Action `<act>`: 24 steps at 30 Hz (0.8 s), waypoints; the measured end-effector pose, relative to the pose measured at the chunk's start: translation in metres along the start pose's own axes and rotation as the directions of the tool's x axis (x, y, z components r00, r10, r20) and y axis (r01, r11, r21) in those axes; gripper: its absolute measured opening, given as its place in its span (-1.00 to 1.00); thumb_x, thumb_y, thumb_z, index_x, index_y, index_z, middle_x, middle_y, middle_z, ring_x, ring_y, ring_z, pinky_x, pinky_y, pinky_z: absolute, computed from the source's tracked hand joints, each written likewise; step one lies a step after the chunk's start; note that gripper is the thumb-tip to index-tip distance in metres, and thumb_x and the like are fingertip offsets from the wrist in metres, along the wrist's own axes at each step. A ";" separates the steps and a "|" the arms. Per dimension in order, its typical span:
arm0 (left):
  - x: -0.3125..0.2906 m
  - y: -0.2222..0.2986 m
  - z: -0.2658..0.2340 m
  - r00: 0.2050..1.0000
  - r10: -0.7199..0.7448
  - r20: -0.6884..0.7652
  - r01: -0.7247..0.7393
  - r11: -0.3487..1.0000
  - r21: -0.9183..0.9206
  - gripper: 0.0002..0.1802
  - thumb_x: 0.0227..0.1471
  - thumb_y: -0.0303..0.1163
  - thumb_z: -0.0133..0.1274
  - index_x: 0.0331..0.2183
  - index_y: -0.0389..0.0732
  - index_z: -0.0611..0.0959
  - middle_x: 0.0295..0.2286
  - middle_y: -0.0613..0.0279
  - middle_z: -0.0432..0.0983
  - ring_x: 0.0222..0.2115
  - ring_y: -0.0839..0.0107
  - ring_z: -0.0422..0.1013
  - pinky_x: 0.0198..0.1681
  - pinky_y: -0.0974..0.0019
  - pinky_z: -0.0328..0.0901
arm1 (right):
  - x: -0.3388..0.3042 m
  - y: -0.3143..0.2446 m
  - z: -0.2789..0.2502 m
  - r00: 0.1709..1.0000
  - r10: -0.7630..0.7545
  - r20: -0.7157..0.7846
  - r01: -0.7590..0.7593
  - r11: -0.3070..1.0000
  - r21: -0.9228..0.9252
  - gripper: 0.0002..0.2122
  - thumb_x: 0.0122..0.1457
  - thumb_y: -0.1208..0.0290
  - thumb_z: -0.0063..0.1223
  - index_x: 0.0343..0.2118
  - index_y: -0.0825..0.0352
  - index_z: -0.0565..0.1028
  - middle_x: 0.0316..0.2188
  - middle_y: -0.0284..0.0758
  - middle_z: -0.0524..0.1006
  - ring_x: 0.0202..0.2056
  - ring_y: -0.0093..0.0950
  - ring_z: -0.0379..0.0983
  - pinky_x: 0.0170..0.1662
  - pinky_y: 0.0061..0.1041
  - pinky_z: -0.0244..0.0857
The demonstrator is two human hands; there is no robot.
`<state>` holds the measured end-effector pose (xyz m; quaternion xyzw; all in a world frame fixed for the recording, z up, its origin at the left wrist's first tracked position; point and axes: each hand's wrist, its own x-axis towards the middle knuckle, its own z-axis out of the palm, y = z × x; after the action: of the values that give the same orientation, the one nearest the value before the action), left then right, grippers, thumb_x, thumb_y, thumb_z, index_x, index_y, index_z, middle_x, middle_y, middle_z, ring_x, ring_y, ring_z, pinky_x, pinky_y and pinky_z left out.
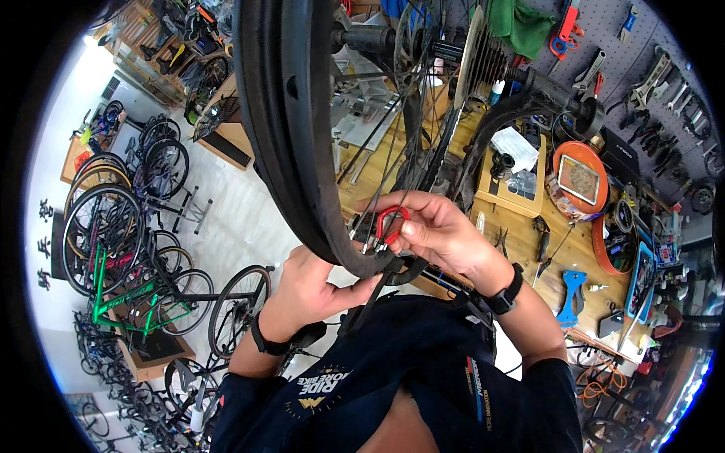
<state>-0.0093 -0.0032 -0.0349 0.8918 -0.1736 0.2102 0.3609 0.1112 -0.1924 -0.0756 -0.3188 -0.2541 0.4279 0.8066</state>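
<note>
A bicycle wheel with a black rim (281, 113) stands upright in front of me, held at its axle in a dark truing stand (495, 124). My right hand (457, 238) pinches a red spoke wrench (381, 220) between thumb and fingers, at the spoke ends by the bottom of the rim. On the left, my left hand (306, 287) grips the rim's lower part, thumb stretched along its near side. Its other fingers are mostly hidden by the rim. The cassette (477, 64) and spokes show above my right hand.
A wooden workbench (517, 226) behind the wheel bears an orange round tray (580, 181), a blue tool (572, 297), a screwdriver (541, 241) and a cardboard box (513, 198). Tools hang on a grey pegboard (604, 34). Several bicycles, including a green frame (102, 283), stand on the left.
</note>
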 end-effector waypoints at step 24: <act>0.002 -0.009 0.008 0.987 -0.031 0.155 0.032 0.999 -0.007 -0.67 -0.18 -0.44 0.34 -0.29 -0.30 0.65 -0.46 0.17 0.61 -0.48 0.40 0.56 -0.38 0.37 0.41 | 0.019 0.010 0.005 0.935 -0.132 -0.330 -0.124 0.749 -0.651 -0.80 0.17 0.43 0.21 -0.27 0.47 0.49 -0.50 -0.42 0.53 -0.49 -0.73 0.38 -0.44 -0.68 0.29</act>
<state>-0.0012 -0.0028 -0.0440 0.9065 -0.1880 0.1337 0.3538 0.1122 -0.1707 -0.0769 -0.6551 -0.2398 0.2431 0.6740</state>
